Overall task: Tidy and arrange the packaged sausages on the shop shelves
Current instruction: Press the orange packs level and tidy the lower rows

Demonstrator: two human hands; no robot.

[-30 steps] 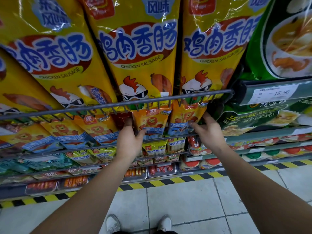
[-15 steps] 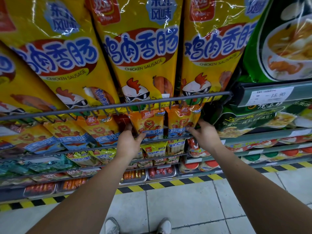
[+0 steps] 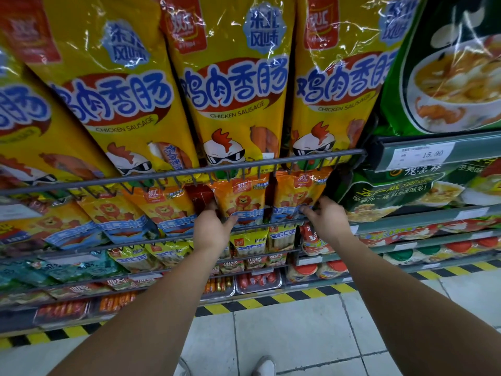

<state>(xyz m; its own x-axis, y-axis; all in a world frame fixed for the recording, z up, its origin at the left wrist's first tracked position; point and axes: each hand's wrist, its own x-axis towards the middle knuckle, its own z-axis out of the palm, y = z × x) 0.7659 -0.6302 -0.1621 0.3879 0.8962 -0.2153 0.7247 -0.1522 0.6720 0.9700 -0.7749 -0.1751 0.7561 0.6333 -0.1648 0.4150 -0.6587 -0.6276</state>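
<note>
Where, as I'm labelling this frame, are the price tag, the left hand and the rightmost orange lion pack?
price tag (image 3: 423, 156): head view, white printed face.
left hand (image 3: 211, 230): head view, back of hand.
rightmost orange lion pack (image 3: 298, 196): head view, front panel, lion picture.

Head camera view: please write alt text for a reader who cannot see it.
The left hand grips an orange lion sausage pack and the right hand grips the neighbouring pack, both behind a wire shelf rail. Yellow chicken sausage bags stand above.
</note>
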